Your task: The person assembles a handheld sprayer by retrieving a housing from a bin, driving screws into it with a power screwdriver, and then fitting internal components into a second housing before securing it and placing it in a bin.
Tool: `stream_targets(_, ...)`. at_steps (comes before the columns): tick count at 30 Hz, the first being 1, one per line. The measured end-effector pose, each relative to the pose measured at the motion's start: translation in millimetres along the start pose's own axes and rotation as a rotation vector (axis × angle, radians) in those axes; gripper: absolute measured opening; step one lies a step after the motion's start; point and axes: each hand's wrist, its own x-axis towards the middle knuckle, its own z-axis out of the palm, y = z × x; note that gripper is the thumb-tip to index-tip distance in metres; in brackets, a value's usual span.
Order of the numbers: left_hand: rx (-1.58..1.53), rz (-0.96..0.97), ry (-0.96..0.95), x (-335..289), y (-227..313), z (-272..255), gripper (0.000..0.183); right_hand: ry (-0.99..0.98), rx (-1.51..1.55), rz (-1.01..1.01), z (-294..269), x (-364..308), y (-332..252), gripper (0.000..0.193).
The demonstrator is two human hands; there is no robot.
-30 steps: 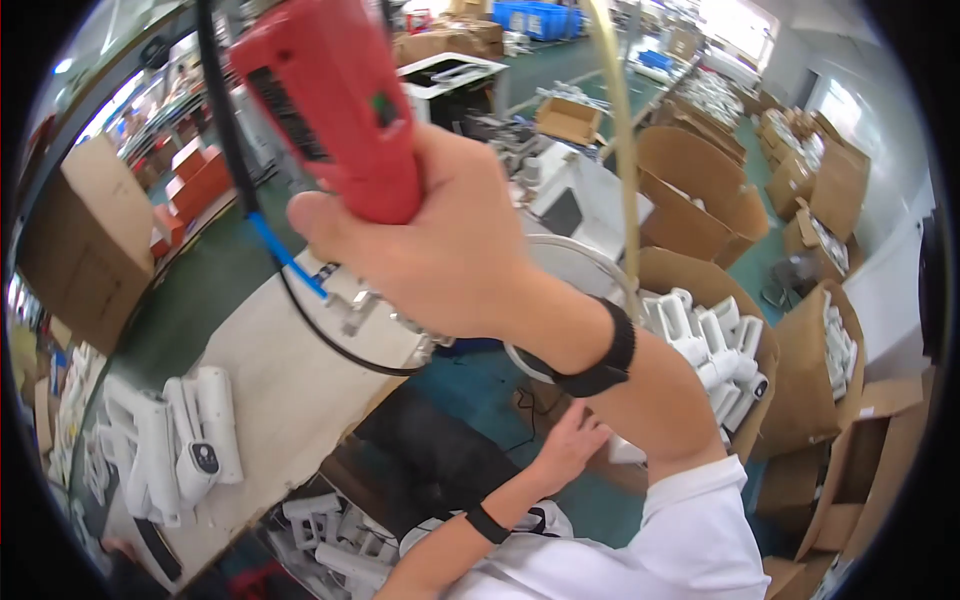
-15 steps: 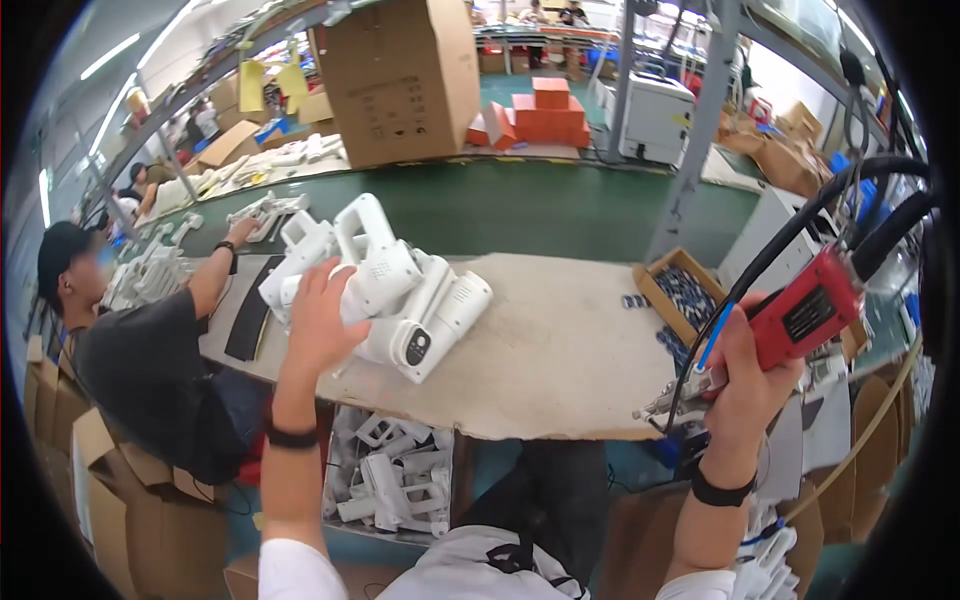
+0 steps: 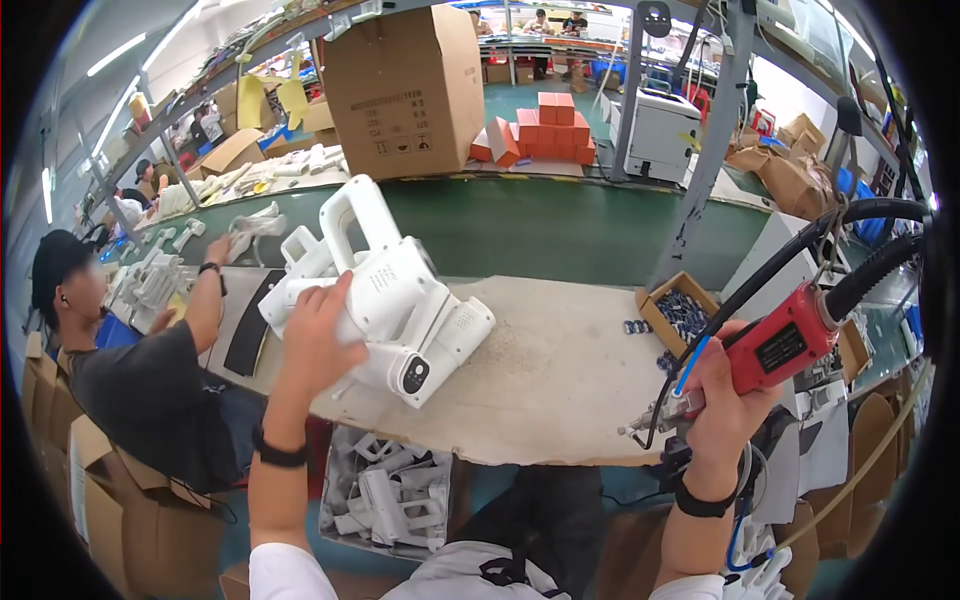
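On the near left of the workbench (image 3: 560, 385), the left hand (image 3: 318, 340) lies against a pile of white housings (image 3: 390, 295), fingers slightly spread over the nearest surface — whether they grip, I cannot tell. Toward the bench's right end, the right hand (image 3: 730, 415) has its fingers wrapped round a red power tool (image 3: 785, 340), metal nose pointing left over the bench, black hoses (image 3: 870, 210) at its rear. Just left of and beyond the tool sits a small carton (image 3: 663, 326) of dark little parts (image 3: 686, 313). To the left of the housings lies a black strip (image 3: 250, 335); farther left, a co-worker (image 3: 150, 400) reaches over the bench. Beyond the bench runs a green belt (image 3: 560, 220) — orange boxes (image 3: 560, 125) stand past it.
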Motion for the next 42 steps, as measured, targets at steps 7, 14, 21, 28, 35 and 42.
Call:
stream_targets(7, -0.125, 0.155, -0.345, -77.3, 157.5, 63.6, 0.09, 0.155, 0.02, 0.022, -20.0, 8.3, -10.7, 0.018)
stream_targets(14, -0.583, -0.096, -0.406, -40.1, 225.4, 89.1, 0.101, 0.051, -0.027, -0.021, -46.5, 4.5, -15.9, 0.024)
stream_targets(21, -0.431, 0.82, -0.487, 9.7, 257.1, 173.6, 0.091, 0.043, -0.043, -0.046, -38.4, 10.8, -3.2, 0.02)
stream_targets(28, -0.154, 0.492, -0.774, 33.8, 273.6, 184.9, 0.071, 0.095, -0.107, -0.119, -43.4, 34.6, 36.3, 0.015)
stream_targets(35, -0.24, 0.452, -0.788, 33.3, 271.9, 183.7, 0.069, 0.046, -0.13, -0.089, -39.8, 34.9, 82.5, 0.011)
stream_targets(42, -0.271, 0.465, -0.734, 32.3, 266.6, 183.4, 0.069, 0.031, -0.141, -0.075, -35.8, 30.8, 91.0, 0.01)
